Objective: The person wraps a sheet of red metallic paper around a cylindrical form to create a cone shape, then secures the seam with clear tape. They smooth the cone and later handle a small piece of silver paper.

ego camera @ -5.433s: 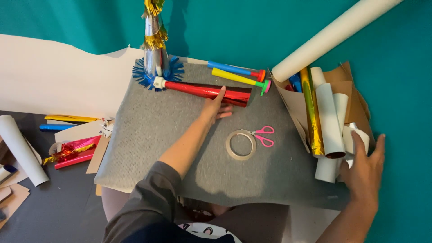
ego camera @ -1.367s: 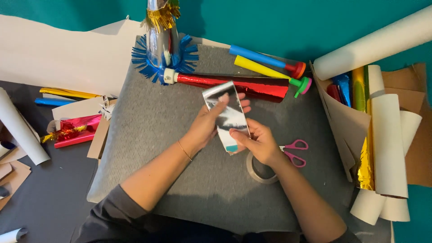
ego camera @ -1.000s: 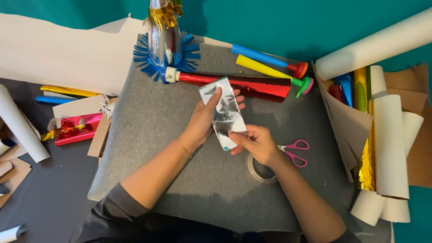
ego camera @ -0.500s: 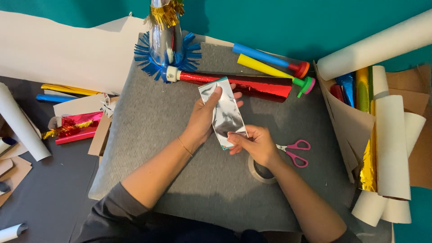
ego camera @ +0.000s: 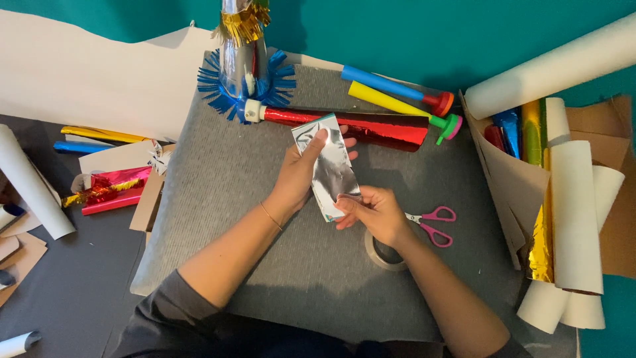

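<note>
Both hands hold a small sheet of shiny silver foil paper above a grey fabric board. My left hand grips the sheet's upper left part, thumb on its face. My right hand pinches its lower edge. Just behind the sheet lies a red foil horn with a white mouthpiece. A roll of clear tape lies under my right wrist, and pink-handled scissors lie to the right of that hand.
A silver cone with blue fringe stands at the board's far edge. Blue and yellow horns lie beside it. A brown paper bag with rolls of white and foil paper sits right. Foil scraps and cardboard lie left.
Earlier my hands were apart, the left on the board, the right at the rolls. Since then both hold the silver sheet, which has tilted and shifted slightly over the last second.
</note>
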